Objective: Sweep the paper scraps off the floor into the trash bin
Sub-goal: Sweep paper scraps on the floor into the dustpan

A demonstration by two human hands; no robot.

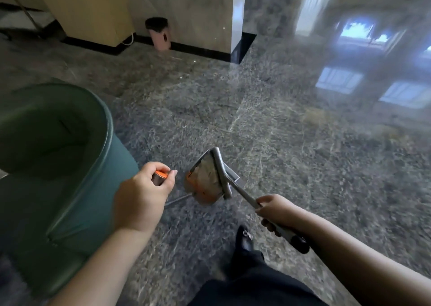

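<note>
Left hand (142,196) fingers grasp broom handle (161,177), right hand (276,210) fingers grasp dustpan handle (247,197); paper scraps (206,174) light, keep dustpan (207,179) level toward left green trash bin (102,165).

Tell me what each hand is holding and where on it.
Left hand grips the top end of an orange-tipped grey handle. Right hand grips the dustpan by its long handle, near the upper grip.

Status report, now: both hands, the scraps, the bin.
Left hand grips dustpan handle; right hand grips broom handle. Pale scraps in dustpan, not yet dumped. Green trash bin close left, nothing between.
</note>
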